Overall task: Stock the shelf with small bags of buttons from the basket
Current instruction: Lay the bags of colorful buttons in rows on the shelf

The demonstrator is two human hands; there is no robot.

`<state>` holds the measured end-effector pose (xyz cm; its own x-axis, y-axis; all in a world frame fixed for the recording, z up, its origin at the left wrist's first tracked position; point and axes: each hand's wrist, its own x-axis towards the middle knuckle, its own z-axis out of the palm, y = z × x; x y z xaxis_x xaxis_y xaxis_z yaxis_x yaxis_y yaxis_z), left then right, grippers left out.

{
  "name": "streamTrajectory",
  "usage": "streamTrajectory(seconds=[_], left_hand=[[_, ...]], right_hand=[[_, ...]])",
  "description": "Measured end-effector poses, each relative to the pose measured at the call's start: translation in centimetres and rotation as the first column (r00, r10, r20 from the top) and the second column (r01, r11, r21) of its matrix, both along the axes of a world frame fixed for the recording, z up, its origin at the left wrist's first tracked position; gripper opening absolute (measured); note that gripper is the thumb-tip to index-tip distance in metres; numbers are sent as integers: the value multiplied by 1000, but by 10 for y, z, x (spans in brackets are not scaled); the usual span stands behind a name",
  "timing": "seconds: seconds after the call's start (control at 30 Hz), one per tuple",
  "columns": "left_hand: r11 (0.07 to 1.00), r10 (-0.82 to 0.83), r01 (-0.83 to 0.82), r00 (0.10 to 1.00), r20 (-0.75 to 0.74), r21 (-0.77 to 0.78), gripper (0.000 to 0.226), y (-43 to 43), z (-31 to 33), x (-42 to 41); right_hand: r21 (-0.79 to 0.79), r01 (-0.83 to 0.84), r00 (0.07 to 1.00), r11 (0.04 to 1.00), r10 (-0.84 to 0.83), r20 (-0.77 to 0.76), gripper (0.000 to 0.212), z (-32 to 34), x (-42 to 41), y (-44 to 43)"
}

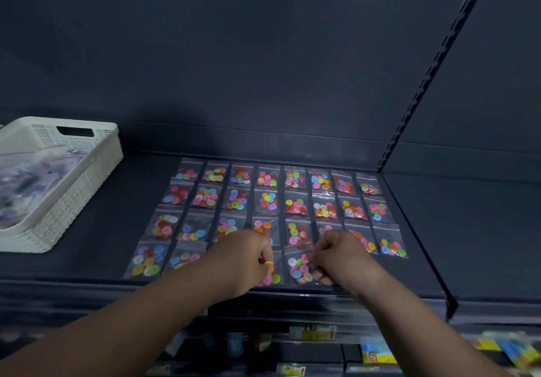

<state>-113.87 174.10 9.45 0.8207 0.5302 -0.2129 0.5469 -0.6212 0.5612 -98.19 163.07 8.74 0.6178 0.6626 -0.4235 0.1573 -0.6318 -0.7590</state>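
Several clear small bags of coloured buttons (268, 200) lie flat in neat rows on the dark shelf (424, 230). My left hand (247, 255) pinches the edge of one bag (273, 277) in the front row. My right hand (336, 255) pinches the neighbouring front-row bag (298, 268) at its right edge. Both bags rest on the shelf near its front lip. A cream plastic basket (73, 189) stands at the left of the shelf, holding more clear bags.
A slotted upright (433, 72) runs up the back wall at the right, with a shelf divider below it. Bare shelf lies between the basket and the rows, and right of the divider. Lower shelves below hold packaged goods (377, 353).
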Motion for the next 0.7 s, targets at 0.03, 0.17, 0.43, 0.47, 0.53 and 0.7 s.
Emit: streamTrajectory(seconds=[0.03, 0.17, 0.43, 0.47, 0.53, 0.7], left_hand=[[1000, -1, 1, 1000, 5, 0, 18, 0, -1, 0], [1000, -14, 14, 999, 31, -1, 17, 2, -1, -3], [996, 54, -61, 993, 108, 63, 17, 22, 19, -21], [992, 60, -73, 991, 117, 106, 16, 29, 23, -26], [976, 69, -97, 987, 145, 195, 13, 45, 31, -40], [898, 124, -187, 976, 180, 397, 23, 96, 49, -90]], right_hand=[[2, 2, 1000, 1000, -2, 4, 6, 0, 0, 0], [-40, -40, 996, 998, 43, 79, 10, 0, -1, -1], [-94, -183, 847, 979, 205, 490, 15, 30, -23, 12], [-67, -231, 824, 971, 232, 517, 12, 36, -30, 19], [-34, -343, 742, 939, 293, 604, 7, 45, -44, 36], [-76, -582, 512, 809, 437, 739, 44, 55, -89, 94]])
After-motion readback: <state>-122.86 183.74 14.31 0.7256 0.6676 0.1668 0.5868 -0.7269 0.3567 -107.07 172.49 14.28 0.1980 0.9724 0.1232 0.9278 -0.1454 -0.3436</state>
